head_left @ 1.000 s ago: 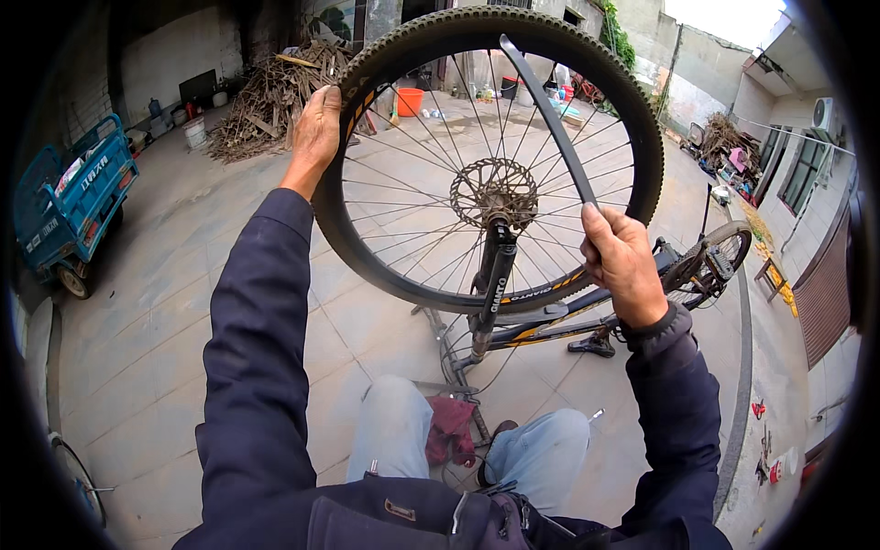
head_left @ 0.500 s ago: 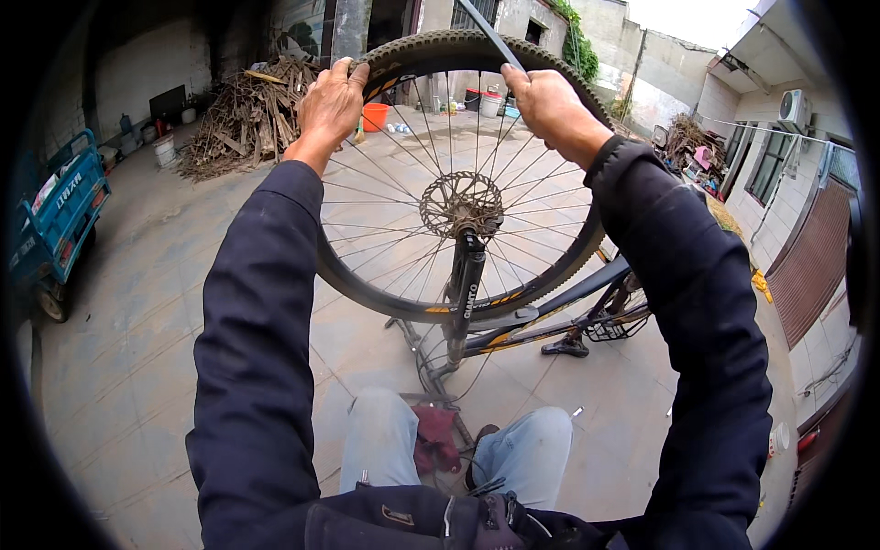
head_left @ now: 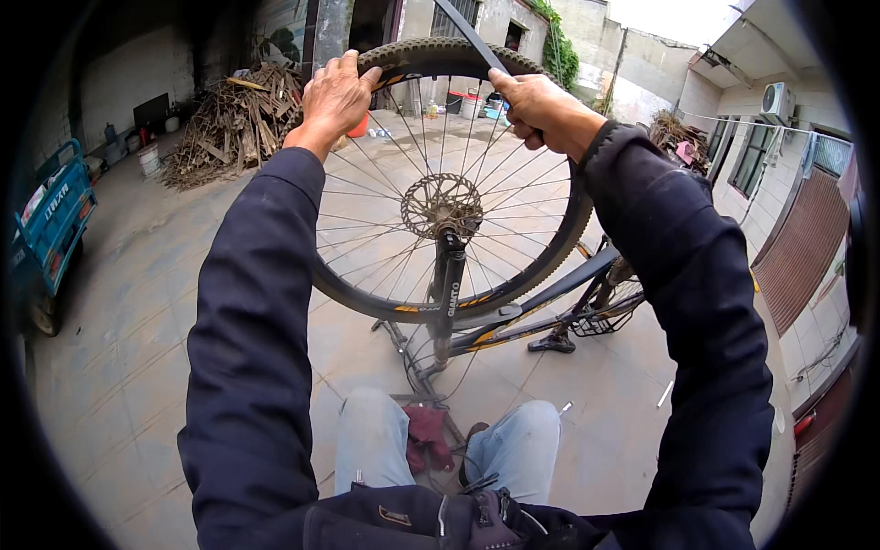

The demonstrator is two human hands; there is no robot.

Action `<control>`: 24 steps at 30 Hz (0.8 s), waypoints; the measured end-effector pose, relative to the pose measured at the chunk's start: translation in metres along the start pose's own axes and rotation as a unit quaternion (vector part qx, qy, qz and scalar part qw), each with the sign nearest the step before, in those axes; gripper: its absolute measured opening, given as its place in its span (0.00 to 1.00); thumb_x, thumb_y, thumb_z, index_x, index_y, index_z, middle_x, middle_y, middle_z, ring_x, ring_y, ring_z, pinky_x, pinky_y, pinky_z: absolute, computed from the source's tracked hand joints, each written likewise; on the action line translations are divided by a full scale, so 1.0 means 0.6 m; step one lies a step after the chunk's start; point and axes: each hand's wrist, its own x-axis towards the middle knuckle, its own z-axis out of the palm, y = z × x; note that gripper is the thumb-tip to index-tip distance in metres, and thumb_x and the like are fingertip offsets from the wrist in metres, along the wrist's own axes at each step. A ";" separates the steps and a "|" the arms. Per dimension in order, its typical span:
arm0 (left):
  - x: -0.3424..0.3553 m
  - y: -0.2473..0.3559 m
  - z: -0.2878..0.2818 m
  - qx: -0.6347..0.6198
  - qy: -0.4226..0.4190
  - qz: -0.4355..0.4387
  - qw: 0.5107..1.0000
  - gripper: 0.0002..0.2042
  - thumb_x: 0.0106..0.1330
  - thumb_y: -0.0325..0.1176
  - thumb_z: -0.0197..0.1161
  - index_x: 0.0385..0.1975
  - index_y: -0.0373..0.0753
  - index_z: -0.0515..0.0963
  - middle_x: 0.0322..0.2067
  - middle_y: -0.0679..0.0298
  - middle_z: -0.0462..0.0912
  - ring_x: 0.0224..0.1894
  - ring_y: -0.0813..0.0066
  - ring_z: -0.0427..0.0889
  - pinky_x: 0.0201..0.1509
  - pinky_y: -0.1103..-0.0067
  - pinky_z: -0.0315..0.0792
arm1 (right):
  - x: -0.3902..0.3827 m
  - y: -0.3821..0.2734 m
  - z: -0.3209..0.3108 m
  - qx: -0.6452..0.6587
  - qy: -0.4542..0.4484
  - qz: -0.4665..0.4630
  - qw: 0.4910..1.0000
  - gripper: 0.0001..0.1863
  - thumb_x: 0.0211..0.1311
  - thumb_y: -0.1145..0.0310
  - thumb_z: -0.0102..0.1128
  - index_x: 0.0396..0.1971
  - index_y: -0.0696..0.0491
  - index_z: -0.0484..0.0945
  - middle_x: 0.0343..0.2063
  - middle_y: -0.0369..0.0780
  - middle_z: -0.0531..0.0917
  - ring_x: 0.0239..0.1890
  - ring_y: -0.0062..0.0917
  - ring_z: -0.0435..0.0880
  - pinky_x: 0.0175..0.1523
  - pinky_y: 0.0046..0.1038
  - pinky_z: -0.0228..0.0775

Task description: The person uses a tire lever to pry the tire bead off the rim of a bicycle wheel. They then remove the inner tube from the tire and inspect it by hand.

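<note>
A bicycle wheel (head_left: 403,187) stands upright before me, its tyre (head_left: 431,53) knobbly and black, with a brake disc (head_left: 441,203) at the hub. A black fork (head_left: 447,280) holds it from below, and the bicycle frame (head_left: 541,307) is upside down. My left hand (head_left: 337,99) is closed over the upper left of the tyre, thumb on the near side. At the upper right of the wheel, my right hand (head_left: 543,110) grips a long flat metal bar (head_left: 470,35), which slants up and left across the tyre. The bar's far end runs out of view.
A dark red cloth (head_left: 429,435) lies between my knees. At the left is a blue cargo cart (head_left: 57,215); a wood pile (head_left: 234,124) rises behind it. Buckets (head_left: 470,104) stand beyond the wheel. A saddle (head_left: 552,343) rests low by the frame.
The view has shifted, so most things sit farther left. Relative to the wheel, my left hand has moved slightly right along the tyre. My right hand still holds the bar.
</note>
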 end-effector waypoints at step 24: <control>0.010 0.066 -0.004 0.056 -0.012 0.079 0.995 0.37 0.54 0.51 0.66 0.59 0.35 0.63 0.55 0.53 0.71 0.58 0.56 0.69 0.62 0.65 0.63 | -0.021 -0.026 -0.243 0.322 0.149 -0.259 0.898 0.19 0.70 0.53 0.44 0.19 0.45 0.63 0.11 0.27 0.61 0.10 0.13 0.58 0.13 0.19 0.47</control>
